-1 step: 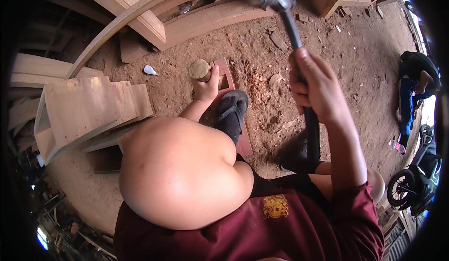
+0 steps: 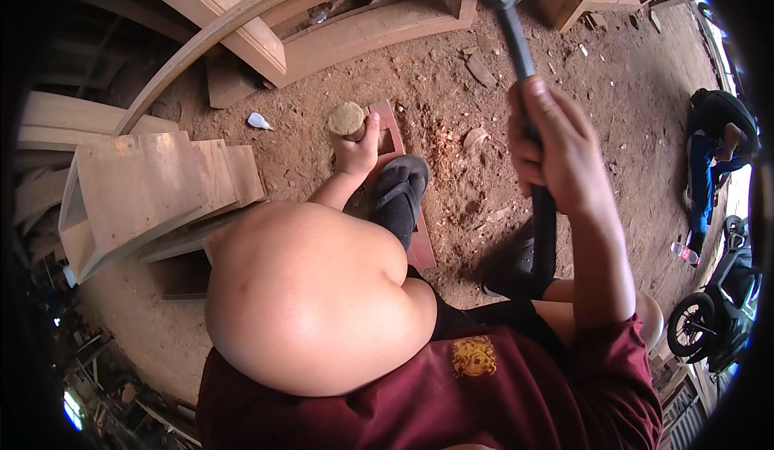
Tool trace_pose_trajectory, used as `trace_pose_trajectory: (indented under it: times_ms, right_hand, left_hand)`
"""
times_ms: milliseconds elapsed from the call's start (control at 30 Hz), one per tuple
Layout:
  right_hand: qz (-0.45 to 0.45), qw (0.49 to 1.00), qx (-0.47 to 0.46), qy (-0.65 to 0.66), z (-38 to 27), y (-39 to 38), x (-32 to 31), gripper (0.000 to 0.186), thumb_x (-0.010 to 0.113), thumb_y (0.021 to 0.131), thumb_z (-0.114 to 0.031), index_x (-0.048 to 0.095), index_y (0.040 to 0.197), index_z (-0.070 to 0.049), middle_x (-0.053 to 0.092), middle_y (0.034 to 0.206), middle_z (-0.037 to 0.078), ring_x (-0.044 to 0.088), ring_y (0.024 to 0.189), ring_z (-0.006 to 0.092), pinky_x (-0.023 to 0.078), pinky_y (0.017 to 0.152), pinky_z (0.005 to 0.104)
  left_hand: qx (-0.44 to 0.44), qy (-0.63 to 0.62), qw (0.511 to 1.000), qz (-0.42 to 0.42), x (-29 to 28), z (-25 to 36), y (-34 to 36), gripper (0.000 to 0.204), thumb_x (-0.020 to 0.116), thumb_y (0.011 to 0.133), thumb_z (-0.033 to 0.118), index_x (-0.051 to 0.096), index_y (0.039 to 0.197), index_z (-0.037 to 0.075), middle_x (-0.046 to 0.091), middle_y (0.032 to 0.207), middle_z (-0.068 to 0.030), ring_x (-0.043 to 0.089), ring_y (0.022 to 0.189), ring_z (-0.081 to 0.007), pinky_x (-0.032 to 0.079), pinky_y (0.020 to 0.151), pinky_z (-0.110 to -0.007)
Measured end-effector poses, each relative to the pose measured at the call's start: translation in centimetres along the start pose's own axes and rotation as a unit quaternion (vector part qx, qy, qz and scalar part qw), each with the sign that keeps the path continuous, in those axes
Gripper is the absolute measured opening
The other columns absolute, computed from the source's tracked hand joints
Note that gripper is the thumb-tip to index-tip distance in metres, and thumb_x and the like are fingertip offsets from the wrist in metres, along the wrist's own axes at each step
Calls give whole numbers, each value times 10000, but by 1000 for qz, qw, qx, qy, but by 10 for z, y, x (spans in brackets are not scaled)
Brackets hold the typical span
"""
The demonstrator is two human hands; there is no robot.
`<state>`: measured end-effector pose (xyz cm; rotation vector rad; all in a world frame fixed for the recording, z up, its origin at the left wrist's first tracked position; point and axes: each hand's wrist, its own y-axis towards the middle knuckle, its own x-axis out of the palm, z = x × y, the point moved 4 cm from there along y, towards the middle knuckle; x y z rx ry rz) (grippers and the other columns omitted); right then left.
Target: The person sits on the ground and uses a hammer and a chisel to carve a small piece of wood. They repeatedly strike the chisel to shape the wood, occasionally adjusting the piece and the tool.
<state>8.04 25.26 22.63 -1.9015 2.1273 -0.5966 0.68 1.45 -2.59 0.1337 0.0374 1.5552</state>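
Note:
My left hand (image 2: 355, 156) is closed around a chisel (image 2: 347, 118); I see its round wooden butt end, while the blade is hidden below. Under that hand lies a narrow reddish wooden board (image 2: 421, 250) with a rectangular cut-out (image 2: 390, 139) beside my fingers. My left foot, in a dark flip-flop (image 2: 401, 177), rests on the board. Higher up on the right, my right hand (image 2: 556, 152) grips a hammer (image 2: 518, 47) by its dark handle. The hammer's metal head is raised, slightly blurred, at the top of the view, apart from the chisel.
Wood shavings (image 2: 447, 147) litter the dirt floor right of the board. Wooden frames (image 2: 363, 45) stand at the far side, and a stepped wooden piece (image 2: 141, 180) at the left. At the far right are a crouching person (image 2: 721, 131), a bottle (image 2: 684, 252) and a motorbike (image 2: 713, 313).
The hammer and my right hand have shifted a little up and to the right. My left hand with the chisel has hardly moved.

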Motion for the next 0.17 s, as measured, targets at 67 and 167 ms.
trace_pose_trajectory:
  times_ms: [67, 167]
  right_hand:
    - [41, 991, -119, -52, -28, -15, -2, 411, 395, 1067, -476, 521, 975, -96, 374, 552, -69, 323, 377, 37, 274, 327, 216]
    - [16, 974, -208, 93, -57, -24, 4, 415, 368, 1066, -495, 491, 1044, -100, 374, 522, -63, 328, 330, 44, 288, 295, 223]
  left_hand:
    - [35, 101, 994, 3, -3, -4, -3, 183, 622, 945, 80, 494, 814, 75, 531, 615, -14, 506, 528, -109, 401, 492, -293]
    - [-3, 109, 994, -6, -11, -22, -4, 161, 686, 916, 155, 576, 930, 38, 628, 724, -56, 612, 649, -165, 477, 599, -339]
